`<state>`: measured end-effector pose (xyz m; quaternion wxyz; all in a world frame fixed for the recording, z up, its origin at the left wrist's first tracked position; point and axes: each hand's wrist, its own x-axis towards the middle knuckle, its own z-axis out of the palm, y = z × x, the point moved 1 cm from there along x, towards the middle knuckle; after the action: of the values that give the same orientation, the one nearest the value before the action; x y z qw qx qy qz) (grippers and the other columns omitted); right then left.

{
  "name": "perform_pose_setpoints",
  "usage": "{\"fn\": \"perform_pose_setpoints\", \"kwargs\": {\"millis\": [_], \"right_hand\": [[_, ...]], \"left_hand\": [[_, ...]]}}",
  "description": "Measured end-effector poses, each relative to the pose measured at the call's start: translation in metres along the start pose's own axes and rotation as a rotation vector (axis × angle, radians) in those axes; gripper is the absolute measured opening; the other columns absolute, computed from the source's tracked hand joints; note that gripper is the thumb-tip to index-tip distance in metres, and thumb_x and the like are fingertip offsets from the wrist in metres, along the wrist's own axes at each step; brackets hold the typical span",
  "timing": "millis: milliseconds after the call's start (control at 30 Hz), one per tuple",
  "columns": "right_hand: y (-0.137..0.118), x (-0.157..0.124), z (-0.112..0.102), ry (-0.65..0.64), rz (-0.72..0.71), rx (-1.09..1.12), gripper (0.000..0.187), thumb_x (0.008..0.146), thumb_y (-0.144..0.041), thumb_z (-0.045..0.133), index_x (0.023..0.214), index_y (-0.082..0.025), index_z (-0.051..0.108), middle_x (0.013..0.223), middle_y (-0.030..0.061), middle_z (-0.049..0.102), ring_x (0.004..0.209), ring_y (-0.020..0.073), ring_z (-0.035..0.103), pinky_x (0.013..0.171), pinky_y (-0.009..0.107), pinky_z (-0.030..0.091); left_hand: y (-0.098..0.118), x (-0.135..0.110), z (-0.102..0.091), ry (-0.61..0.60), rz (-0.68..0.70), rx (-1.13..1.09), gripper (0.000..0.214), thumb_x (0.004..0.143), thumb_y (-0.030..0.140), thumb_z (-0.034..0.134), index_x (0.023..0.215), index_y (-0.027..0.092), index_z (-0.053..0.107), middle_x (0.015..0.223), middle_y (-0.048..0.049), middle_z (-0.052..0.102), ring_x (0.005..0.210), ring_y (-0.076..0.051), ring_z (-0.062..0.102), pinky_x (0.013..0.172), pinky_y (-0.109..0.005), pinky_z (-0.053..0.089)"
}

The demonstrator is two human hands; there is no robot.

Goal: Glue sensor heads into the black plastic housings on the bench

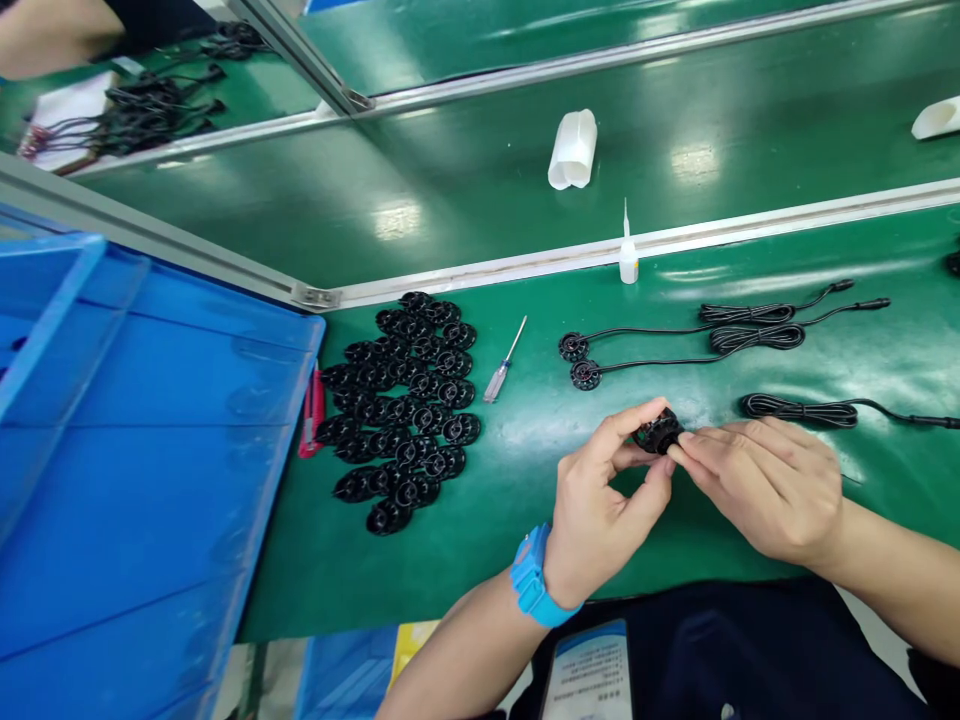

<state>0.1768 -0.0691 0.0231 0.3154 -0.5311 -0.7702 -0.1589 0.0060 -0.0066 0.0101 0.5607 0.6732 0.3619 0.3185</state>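
Thumb and forefinger of the left hand (pixel 600 500) pinch a small black round part (pixel 657 434) just above the green table (pixel 487 520); the right hand (pixel 765 490) nips its other side. It looks like light, stiff plastic; the rim gives the safest hold.

The round part (pixel 658 432) pinched between my left hand (pixel 600 500) and right hand (pixel 765 485) looks like matt black ribbed plastic. My counter (pixel 487 520) wears a glossy green covering. The crate (pixel 150 450) is smooth blue plastic. The screwdriver (pixel 504 362) has a clear plastic handle and a bare metal shaft.
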Motion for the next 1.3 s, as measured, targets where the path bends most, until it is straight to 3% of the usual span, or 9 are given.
{"fn": "perform_pose_setpoints", "kwargs": {"millis": [100, 200, 300, 533, 867, 1133, 1300], "right_hand": [[0.005, 0.002, 0.0, -0.014, 0.079, 0.131, 0.021, 0.087, -0.016, 0.076, 0.106, -0.017, 0.067, 0.089, 0.0053, 0.078, 0.079, 0.0186, 0.073, 0.073, 0.034, 0.06], [0.01, 0.007, -0.001, -0.011, 0.219, 0.346, 0.013, 0.09, -0.021, 0.074, 0.101, -0.02, 0.066, 0.098, 0.0066, 0.079, 0.09, 0.0189, 0.075, 0.08, 0.034, 0.063], [0.012, 0.01, -0.003, -0.019, 0.287, 0.452, 0.008, 0.092, -0.02, 0.071, 0.098, -0.02, 0.066, 0.097, 0.0063, 0.079, 0.088, 0.0174, 0.077, 0.079, 0.031, 0.064], [0.009, 0.01, -0.007, -0.021, 0.296, 0.402, 0.005, 0.094, -0.018, 0.067, 0.096, -0.023, 0.067, 0.092, 0.0014, 0.08, 0.078, 0.0153, 0.078, 0.07, 0.025, 0.065], [0.007, 0.009, -0.006, 0.006, 0.259, 0.369, 0.008, 0.092, -0.015, 0.07, 0.098, -0.021, 0.068, 0.094, 0.0025, 0.081, 0.081, 0.0145, 0.078, 0.076, 0.022, 0.065], [0.007, 0.007, -0.008, -0.004, 0.28, 0.512, 0.015, 0.089, -0.017, 0.074, 0.102, -0.021, 0.067, 0.094, 0.0038, 0.08, 0.085, 0.0166, 0.078, 0.076, 0.025, 0.065], [0.038, 0.009, -0.015, -0.004, 0.499, 0.676, 0.025, 0.09, -0.027, 0.074, 0.114, -0.023, 0.068, 0.109, 0.0073, 0.076, 0.103, 0.0241, 0.073, 0.09, 0.038, 0.061]], "left_hand": [[0.0, 0.001, -0.001, -0.013, -0.038, -0.072, 0.046, 0.091, 0.015, 0.069, 0.136, 0.024, 0.061, 0.12, -0.0084, 0.077, 0.083, -0.016, 0.078, 0.078, -0.025, 0.063], [0.0, 0.004, -0.001, -0.036, -0.065, -0.175, 0.044, 0.09, 0.018, 0.071, 0.134, 0.022, 0.063, 0.116, -0.0079, 0.077, 0.088, -0.015, 0.076, 0.081, -0.024, 0.063], [-0.001, 0.005, -0.001, -0.041, -0.08, -0.22, 0.044, 0.09, 0.019, 0.073, 0.132, 0.021, 0.064, 0.112, -0.0074, 0.078, 0.093, -0.016, 0.076, 0.086, -0.025, 0.063], [-0.002, 0.0, -0.001, -0.013, -0.002, -0.147, 0.047, 0.089, 0.017, 0.074, 0.135, 0.024, 0.064, 0.123, -0.0078, 0.077, 0.106, -0.021, 0.076, 0.092, -0.029, 0.064], [-0.001, -0.002, -0.003, 0.023, 0.072, -0.03, 0.05, 0.088, 0.012, 0.074, 0.135, 0.028, 0.065, 0.126, -0.0034, 0.076, 0.112, -0.019, 0.074, 0.098, -0.027, 0.061], [0.0, 0.004, -0.003, -0.015, -0.068, -0.263, 0.039, 0.088, 0.023, 0.077, 0.126, 0.022, 0.069, 0.116, -0.0077, 0.079, 0.104, -0.02, 0.076, 0.093, -0.03, 0.061], [-0.004, 0.007, -0.003, -0.022, -0.159, -0.376, 0.035, 0.089, 0.03, 0.077, 0.122, 0.021, 0.069, 0.115, -0.0096, 0.079, 0.105, -0.023, 0.075, 0.091, -0.033, 0.06]]}}
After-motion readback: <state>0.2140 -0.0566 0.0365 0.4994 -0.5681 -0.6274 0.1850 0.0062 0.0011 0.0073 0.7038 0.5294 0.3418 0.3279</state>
